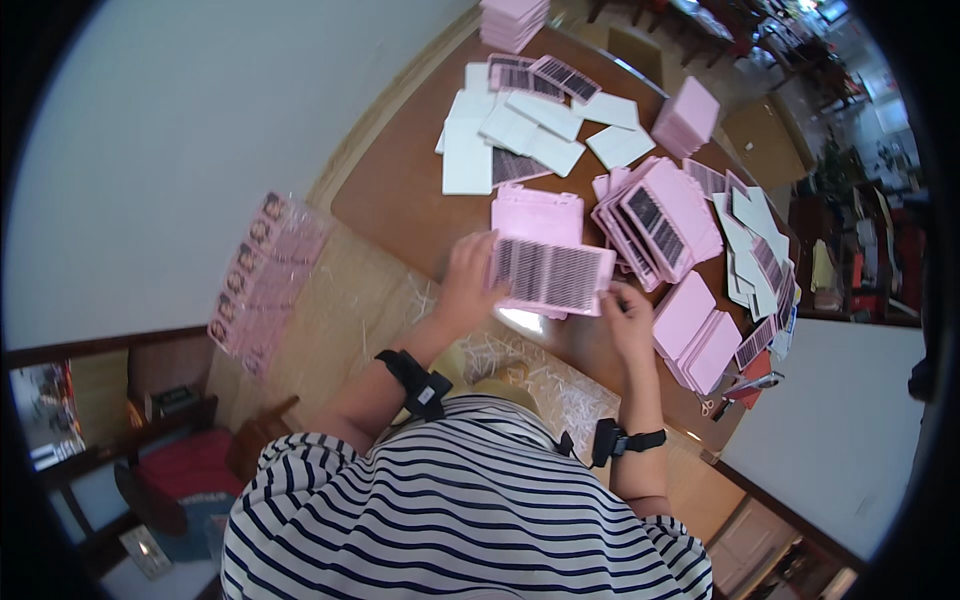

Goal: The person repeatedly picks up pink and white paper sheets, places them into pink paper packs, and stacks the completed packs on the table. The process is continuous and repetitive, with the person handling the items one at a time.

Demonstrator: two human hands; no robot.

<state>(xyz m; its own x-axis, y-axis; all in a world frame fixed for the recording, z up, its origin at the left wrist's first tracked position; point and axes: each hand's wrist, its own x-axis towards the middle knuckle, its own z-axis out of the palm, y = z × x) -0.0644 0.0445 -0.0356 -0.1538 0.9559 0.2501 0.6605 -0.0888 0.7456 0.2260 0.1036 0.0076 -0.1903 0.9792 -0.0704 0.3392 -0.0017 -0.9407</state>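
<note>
With our left hand (466, 280), we grip the left edge of the dark-striped card (553, 277), thumb at the front. We hold our right hand (630, 315) at the card's lower right corner, fingers bent together; we cannot tell whether they pinch it. The card overlaps the near part of a pink case (537, 213) at the edge of the brown table (395, 170). Beyond lie white sheets (467, 155); pink trays (690, 215) lean rightward of the case.

Workroom, perhaps in a home, brown table (400, 165), stacked pink cases (692, 212), paper shreds (572, 400) on floor (345, 290)
</note>
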